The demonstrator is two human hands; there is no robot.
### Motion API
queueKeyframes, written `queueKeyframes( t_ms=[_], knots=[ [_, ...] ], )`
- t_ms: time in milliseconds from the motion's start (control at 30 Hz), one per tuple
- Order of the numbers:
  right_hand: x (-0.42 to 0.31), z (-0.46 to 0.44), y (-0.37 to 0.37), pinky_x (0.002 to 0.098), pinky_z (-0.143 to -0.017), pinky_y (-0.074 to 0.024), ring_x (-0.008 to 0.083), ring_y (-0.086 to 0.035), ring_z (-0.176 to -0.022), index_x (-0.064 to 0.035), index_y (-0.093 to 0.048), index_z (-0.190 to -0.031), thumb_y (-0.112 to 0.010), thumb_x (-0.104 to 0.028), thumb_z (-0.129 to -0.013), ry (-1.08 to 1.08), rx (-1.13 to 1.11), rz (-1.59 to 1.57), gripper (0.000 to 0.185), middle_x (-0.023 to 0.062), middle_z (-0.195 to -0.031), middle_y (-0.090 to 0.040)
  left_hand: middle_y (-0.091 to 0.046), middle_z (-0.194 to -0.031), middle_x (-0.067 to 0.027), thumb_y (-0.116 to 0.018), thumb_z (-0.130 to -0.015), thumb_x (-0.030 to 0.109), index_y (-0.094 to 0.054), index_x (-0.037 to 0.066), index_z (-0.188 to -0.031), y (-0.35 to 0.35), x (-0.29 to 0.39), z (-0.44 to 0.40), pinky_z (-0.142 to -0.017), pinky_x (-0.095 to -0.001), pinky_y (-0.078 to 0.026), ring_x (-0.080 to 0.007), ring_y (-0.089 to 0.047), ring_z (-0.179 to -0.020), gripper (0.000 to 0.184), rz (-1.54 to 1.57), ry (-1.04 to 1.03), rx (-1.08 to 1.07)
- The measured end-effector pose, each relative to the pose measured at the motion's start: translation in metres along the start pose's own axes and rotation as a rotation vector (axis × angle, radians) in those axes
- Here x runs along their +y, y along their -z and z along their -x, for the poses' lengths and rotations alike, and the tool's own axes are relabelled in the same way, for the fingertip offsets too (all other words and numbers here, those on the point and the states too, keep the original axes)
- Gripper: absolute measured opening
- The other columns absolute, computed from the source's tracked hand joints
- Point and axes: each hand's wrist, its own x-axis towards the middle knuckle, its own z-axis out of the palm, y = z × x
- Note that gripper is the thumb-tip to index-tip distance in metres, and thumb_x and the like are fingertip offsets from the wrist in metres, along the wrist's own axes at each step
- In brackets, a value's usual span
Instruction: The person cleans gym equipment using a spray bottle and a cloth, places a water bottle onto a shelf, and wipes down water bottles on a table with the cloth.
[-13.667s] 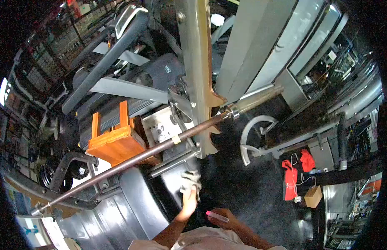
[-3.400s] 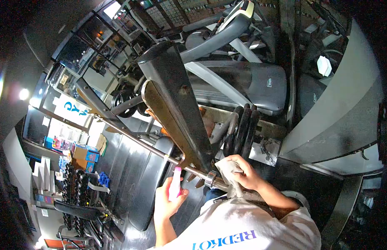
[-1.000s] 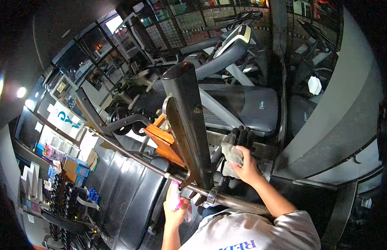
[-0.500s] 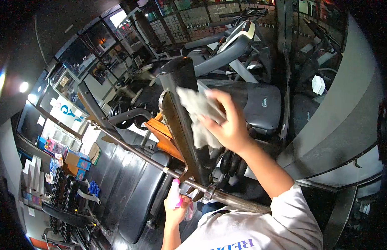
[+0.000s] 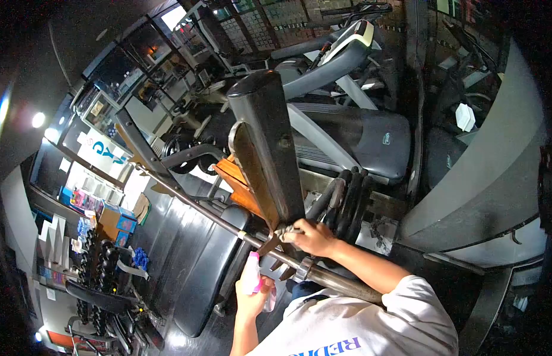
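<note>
My right hand (image 5: 311,237) is closed around a greyish cloth (image 5: 284,231), pressing it against the rack's metal bar holder (image 5: 252,172) low on the black upright (image 5: 273,142). Only a small bunched part of the cloth shows. Below and to the left, my left hand (image 5: 252,296) grips a spray bottle (image 5: 253,274) with a pink and white trigger head; my fingers cover much of its body. A steel barbell (image 5: 204,215) rests across the rack just beside both hands, its collar (image 5: 304,268) right of the left hand.
A black padded bench (image 5: 207,279) lies under the barbell. Behind the upright stands a treadmill (image 5: 365,139). Dumbbells (image 5: 103,267) are racked at the left, and a curved grey wall (image 5: 472,196) closes off the right side.
My right hand has moved down with the cloth, from the upper part of the upright to its base near the barbell. The left hand still grips the spray bottle, almost unmoved.
</note>
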Motion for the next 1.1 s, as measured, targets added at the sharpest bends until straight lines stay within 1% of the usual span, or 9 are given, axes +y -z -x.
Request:
queueKeyframes(
  t_ms=[100, 333, 367, 433, 500, 700, 733, 900, 1100],
  knots=[
    [-0.012, -0.073, 0.059, 0.0395, -0.062, -0.0551, 0.0262, -0.065, -0.077, -0.0199, -0.061, -0.105, -0.073, -0.01, -0.078, 0.107, 0.305, 0.007, 0.032, 0.0083, -0.101, -0.058, -0.067, -0.071, -0.0043, -0.076, -0.085, 0.027, -0.062, -0.003, -0.107, -0.003, 0.015, -0.004, -0.06, -0.0285, -0.053, -0.012, -0.064, -0.062, 0.04, -0.016, 0.039, 0.015],
    [-0.03, -0.174, 0.124, 0.0415, -0.067, -0.0468, 0.0307, -0.058, -0.088, -0.019, -0.056, -0.119, -0.073, -0.01, -0.073, 0.102, 0.637, 0.11, 0.05, 0.011, -0.105, -0.054, -0.068, -0.072, -0.0054, -0.077, -0.082, 0.032, -0.056, -0.003, -0.125, -0.001, 0.021, -0.01, -0.062, -0.0287, -0.053, -0.0126, -0.066, -0.064, 0.059, -0.153, 0.034, -0.061],
    [-0.024, -0.155, 0.102, 0.0416, -0.069, -0.046, 0.0295, -0.058, -0.088, -0.0185, -0.058, -0.116, -0.073, -0.01, -0.073, 0.116, 0.619, 0.08, 0.047, 0.0097, -0.103, -0.054, -0.068, -0.07, -0.0062, -0.073, -0.082, 0.022, -0.061, -0.002, -0.1, -0.004, 0.027, -0.01, -0.061, -0.0296, -0.053, -0.0138, -0.065, -0.063, 0.032, -0.116, 0.043, -0.025],
    [-0.016, -0.095, 0.058, 0.0393, -0.07, -0.0452, 0.0272, -0.057, -0.085, -0.0262, -0.062, -0.109, -0.073, -0.013, -0.077, 0.189, 0.375, 0.116, 0.036, 0.0043, -0.093, -0.053, -0.068, -0.069, -0.0071, -0.069, -0.082, 0.012, -0.066, -0.001, -0.075, -0.004, 0.024, -0.008, -0.06, -0.0304, -0.053, -0.015, -0.065, -0.063, 0.015, -0.072, 0.062, 0.009],
    [0.004, -0.031, 0.028, 0.04, -0.072, -0.047, 0.0245, -0.058, -0.083, -0.0325, -0.065, -0.105, -0.077, -0.02, -0.074, 0.144, 0.111, 0.195, 0.035, 0.002, -0.094, -0.054, -0.068, -0.072, -0.0044, -0.075, -0.084, 0.033, -0.049, -0.001, -0.137, 0.004, 0.01, -0.006, -0.063, -0.0283, -0.053, -0.0114, -0.064, -0.065, 0.068, -0.158, 0.116, -0.07],
    [0.033, 0.024, 0.025, 0.0463, -0.072, -0.0546, 0.0369, -0.067, -0.085, -0.0303, -0.063, -0.113, -0.069, -0.022, -0.084, -0.137, -0.243, -0.038, 0.031, 0.0127, -0.105, -0.063, -0.067, -0.072, -0.0042, -0.074, -0.085, 0.031, -0.063, -0.002, -0.106, 0.003, 0.015, -0.008, -0.061, -0.0277, -0.052, -0.0113, -0.064, -0.065, 0.041, -0.101, 0.122, -0.081],
    [0.052, 0.02, 0.015, 0.046, -0.07, -0.0546, 0.0381, -0.066, -0.08, -0.0234, -0.064, -0.11, -0.068, -0.023, -0.085, -0.727, -0.426, -0.334, 0.026, 0.0144, -0.101, -0.063, -0.067, -0.072, -0.0044, -0.074, -0.085, 0.029, -0.063, -0.002, -0.103, 0.002, 0.016, -0.008, -0.061, -0.0278, -0.052, -0.0117, -0.064, -0.065, 0.038, -0.073, 0.11, -0.065],
    [0.016, -0.114, 0.091, 0.0441, -0.085, -0.0473, 0.0394, -0.058, -0.102, -0.0025, -0.055, -0.114, -0.065, -0.009, -0.083, -0.207, 0.702, -0.156, 0.033, 0.0188, -0.106, -0.057, -0.068, -0.073, -0.005, -0.073, -0.085, 0.021, -0.064, -0.001, -0.098, 0.001, 0.014, -0.008, -0.061, -0.0278, -0.052, -0.0123, -0.064, -0.064, 0.028, -0.055, 0.104, -0.077],
    [0.003, -0.072, 0.026, 0.0456, -0.095, -0.0433, 0.0424, -0.054, -0.109, -0.0046, -0.05, -0.119, -0.067, -0.008, -0.083, -0.321, 0.58, -0.176, 0.04, 0.0208, -0.115, -0.053, -0.068, -0.073, -0.0057, -0.071, -0.086, 0.015, -0.064, -0.002, -0.095, 0.001, 0.014, -0.007, -0.062, -0.028, -0.052, -0.0124, -0.064, -0.064, 0.02, -0.054, 0.059, -0.073]
  ],
)
